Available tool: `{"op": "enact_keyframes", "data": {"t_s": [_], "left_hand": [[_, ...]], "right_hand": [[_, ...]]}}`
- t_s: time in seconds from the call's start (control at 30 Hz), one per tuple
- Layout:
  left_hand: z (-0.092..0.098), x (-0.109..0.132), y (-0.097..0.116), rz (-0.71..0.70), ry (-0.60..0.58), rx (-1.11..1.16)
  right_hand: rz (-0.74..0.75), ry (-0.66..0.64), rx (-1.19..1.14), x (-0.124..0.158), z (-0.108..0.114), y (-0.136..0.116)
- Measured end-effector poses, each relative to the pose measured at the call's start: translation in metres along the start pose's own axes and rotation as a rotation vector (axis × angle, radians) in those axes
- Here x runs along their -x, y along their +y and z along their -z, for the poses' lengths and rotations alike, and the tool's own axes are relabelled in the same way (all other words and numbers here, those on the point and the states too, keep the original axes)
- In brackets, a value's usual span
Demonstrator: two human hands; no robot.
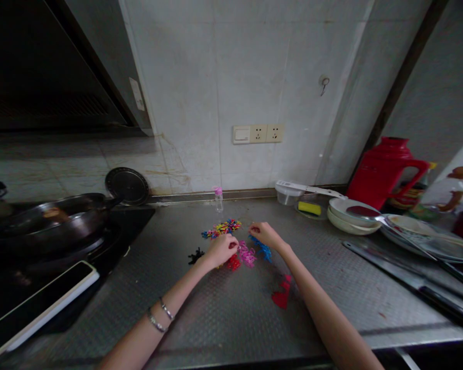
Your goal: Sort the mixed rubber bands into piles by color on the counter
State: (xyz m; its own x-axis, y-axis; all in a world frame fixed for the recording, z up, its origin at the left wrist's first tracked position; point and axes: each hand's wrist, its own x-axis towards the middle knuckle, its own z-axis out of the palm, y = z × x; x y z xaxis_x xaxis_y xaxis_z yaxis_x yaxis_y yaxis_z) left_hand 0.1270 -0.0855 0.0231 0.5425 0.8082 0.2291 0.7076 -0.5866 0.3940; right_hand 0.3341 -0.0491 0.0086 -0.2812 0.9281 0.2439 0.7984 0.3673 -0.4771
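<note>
The left hand (220, 251) and right hand (268, 235) have pinched fingers; whether they grip anything, I cannot tell. On the grey metal tabletop (224, 324), small pink loops (247, 256) lie between the hands, small blue loops (265, 251) just nearside of the right fingers, a multicoloured heap (229, 226) beyond the left.

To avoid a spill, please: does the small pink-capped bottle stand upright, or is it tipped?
Upright: the bottle stands on the counter, its pink cap on top.
</note>
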Motion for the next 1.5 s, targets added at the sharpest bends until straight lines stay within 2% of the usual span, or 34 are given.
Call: {"op": "enact_keyframes", "data": {"t_s": [0.1, 0.23, 0.57, 0.97, 1.1, 1.2, 1.33, 1.5], "left_hand": [[-0.011, 0.004, 0.013, -0.054, -0.026, -0.072], [-0.021, 0.006, 0.016, -0.089, -0.081, -0.092], [-0.007, 0.005, 0.010, -0.085, -0.016, 0.016], [-0.026, 0.002, 0.005, -0.138, -0.006, 0.046], [-0.025, 0.002, 0.006, -0.152, 0.018, 0.085], [-0.017, 0.000, 0.005, -0.158, 0.040, 0.135], [0.003, -0.008, -0.015, -0.101, 0.178, 0.211], [0.027, -0.015, -0.078, 0.123, 0.338, 0.327]], "right_hand": [[-0.002, -0.002, 0.006, 0.001, 0.002, -0.003], [0.000, -0.002, 0.007, 0.002, 0.003, -0.004], [-0.008, -0.019, 0.046, 0.003, 0.001, -0.003], [0.000, -0.023, 0.096, 0.004, 0.000, -0.004], [-0.007, -0.026, 0.099, 0.004, 0.000, -0.004], [-0.012, -0.026, 0.104, 0.005, 0.001, -0.004], [-0.010, -0.031, 0.124, 0.004, 0.000, -0.003], [0.003, -0.031, 0.122, 0.004, -0.003, 0.000]]}}
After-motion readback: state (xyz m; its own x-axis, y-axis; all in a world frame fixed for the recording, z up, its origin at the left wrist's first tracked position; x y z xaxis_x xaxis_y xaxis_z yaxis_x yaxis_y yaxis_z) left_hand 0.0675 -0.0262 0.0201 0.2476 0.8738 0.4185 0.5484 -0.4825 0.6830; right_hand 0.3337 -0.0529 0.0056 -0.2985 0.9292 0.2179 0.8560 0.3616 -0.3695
